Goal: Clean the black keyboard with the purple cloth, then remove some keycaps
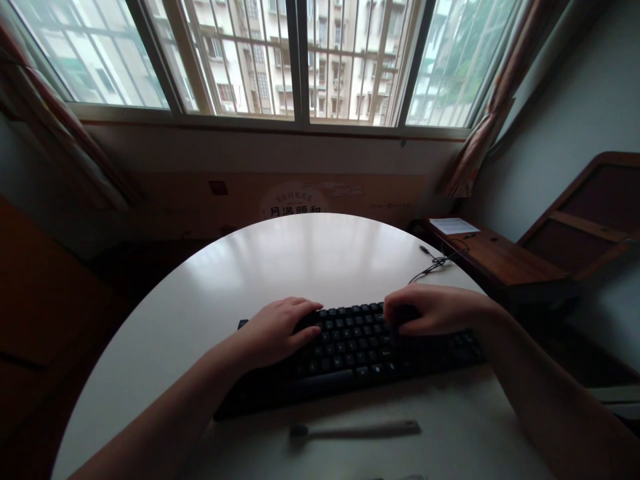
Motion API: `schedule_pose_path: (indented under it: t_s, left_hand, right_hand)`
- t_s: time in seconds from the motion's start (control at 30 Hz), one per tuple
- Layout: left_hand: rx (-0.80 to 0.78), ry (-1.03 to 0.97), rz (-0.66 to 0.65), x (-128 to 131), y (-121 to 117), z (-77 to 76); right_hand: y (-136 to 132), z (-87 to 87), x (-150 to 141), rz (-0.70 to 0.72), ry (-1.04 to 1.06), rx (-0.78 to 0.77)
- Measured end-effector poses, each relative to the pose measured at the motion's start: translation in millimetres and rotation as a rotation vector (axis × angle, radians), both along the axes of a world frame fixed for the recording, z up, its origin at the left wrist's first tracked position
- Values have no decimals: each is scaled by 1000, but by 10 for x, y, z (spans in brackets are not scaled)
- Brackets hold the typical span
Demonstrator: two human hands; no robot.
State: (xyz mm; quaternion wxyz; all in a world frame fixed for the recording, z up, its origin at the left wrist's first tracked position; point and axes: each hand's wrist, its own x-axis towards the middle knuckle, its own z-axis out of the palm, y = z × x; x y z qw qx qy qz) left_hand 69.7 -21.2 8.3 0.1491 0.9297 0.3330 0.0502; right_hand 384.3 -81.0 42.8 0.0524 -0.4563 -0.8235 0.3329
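A black computer keyboard [337, 363] lies at a slight slant on the white round table. My left hand [280, 330] rests across its left part, with fingers stretched out and thumb apart from them. Over the right part of the keys is my right hand [435, 308], its fingers curled in and thumb bent toward them. Something dark shows inside that curl, too dim to name. In front of the keyboard lies a toothbrush [360, 430] with dark bristles, its head to the left and its pale handle to the right.
Behind the right hand, a thin black cable [435, 265] lies bundled on the white table [300, 267]. A wooden side table [520, 257] with a paper sheet [454, 227] stands to the right. Beyond the far edge are a printed cardboard panel [240, 193] and barred windows [345, 67].
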Motion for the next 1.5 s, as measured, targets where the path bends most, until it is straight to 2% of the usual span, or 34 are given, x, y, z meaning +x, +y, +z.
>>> schedule_pose_path:
  t_s: [0.27,0.6,0.97,1.23,1.37,1.5]
  left_hand:
    - [-6,11,6,9,-8,15]
    - [-8,3,2,13,-15,21]
    - [-2,3,1,18,-15,29]
    - [2,9,2,17,-19,35]
    - [-8,12,12,16,-23,41]
    - [4,-3,2,15,-14,24]
  right_hand:
    - [21,-62,7,-61,-146,35]
    - [8,-54,-55,-48,-134,22]
    - [-2,-123,-292,5,-56,186]
    - [-42,-51,-110,-86,-190,57]
    - [-29,-47,-103,-54,-167,67]
    - [-15,-86,-234,-10,-103,132]
